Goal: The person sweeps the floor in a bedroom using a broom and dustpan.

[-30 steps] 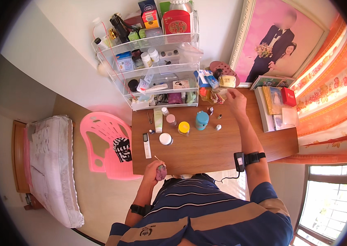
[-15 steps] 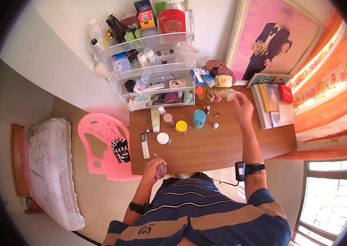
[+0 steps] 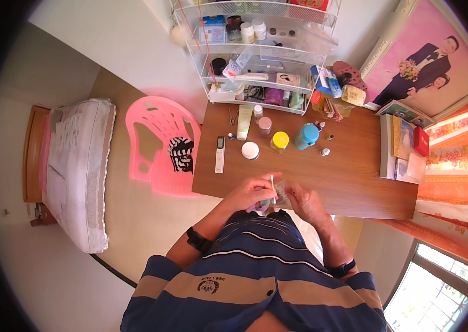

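Observation:
At the table's near edge, my left hand (image 3: 249, 193) is closed with a white-tipped cotton swab (image 3: 273, 187) standing up between thumb and fingers. A small purple-and-green bundle (image 3: 264, 205) shows under the same hand, mostly covered. My right hand (image 3: 307, 203) is close beside it, fingers pinched on a crumpled clear plastic bag (image 3: 282, 193) that lies between the two hands. Beyond them on the brown table (image 3: 350, 182) stand a white-lidded jar (image 3: 250, 150), a yellow-lidded jar (image 3: 280, 141) and a turquoise jar (image 3: 306, 136).
A white remote (image 3: 220, 155) and a green tube (image 3: 244, 123) lie at the table's left. A white mesh rack (image 3: 256, 102) stands behind, next to a pile of packets (image 3: 331, 109). Books (image 3: 388, 146) are stacked at right. A pink chair (image 3: 170, 177) touches the left side.
My right hand has come back from the packets at the far right, bringing the clear bag to my left hand. My left hand has moved right with the swab. The view has shifted.

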Available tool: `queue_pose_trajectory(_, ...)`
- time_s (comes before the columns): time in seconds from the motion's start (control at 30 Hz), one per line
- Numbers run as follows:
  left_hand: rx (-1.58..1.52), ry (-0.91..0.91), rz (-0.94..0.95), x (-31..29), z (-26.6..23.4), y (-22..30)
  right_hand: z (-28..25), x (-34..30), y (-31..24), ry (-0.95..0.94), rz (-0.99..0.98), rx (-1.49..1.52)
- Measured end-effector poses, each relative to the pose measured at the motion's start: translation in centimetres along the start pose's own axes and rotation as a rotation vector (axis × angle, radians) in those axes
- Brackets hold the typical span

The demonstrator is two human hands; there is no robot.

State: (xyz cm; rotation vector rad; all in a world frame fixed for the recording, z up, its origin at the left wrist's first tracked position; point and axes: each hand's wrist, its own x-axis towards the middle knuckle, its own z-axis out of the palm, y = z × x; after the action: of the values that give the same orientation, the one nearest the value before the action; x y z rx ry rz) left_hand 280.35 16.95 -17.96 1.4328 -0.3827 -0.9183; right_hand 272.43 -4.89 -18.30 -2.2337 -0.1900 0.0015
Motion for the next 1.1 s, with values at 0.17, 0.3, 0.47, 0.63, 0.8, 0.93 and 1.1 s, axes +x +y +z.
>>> queue_pose_trajectory(0.17, -0.066, -0.05, -0.18, -0.3, 0.4, -2.4, 2.9, -0.4, -0.2, -0.007, 0.138, 0.221)
queue_pose_trajectory(0.3, -0.052, 0.102, -0.251, -0.5, 0.4, -3.3, 4.3, -0.6, -0.6, 0.037, 0.184, 0.288)
queue_pose_trajectory(0.47, -0.096, 0.253, -0.179, -1.6, 0.1, -5.1, 3.4, -0.2, -2.1, 0.17, 0.176, 0.246)
queue_pose_trajectory(0.63, -0.037, 0.283, -0.289, -2.4, 0.1, -3.6, 4.3, -1.3, 0.1, 0.198, 0.176, 0.19)
queue_pose_trajectory(0.8, -0.143, 0.322, -0.364, -4.0, -0.7, -4.0, 4.6, -5.7, 5.1, 0.169, 0.282, -0.001)
queue_pose_trajectory(0.93, -0.127, 0.397, -0.333, -4.2, -0.5, -5.8, 5.7, -9.9, 11.2, 0.23, 0.377, -0.106)
queue_pose_trajectory(1.1, -0.15, 0.41, -0.359, -4.3, -0.7, -5.6, 1.4, -15.2, 23.7, 0.39, 0.688, -0.579)
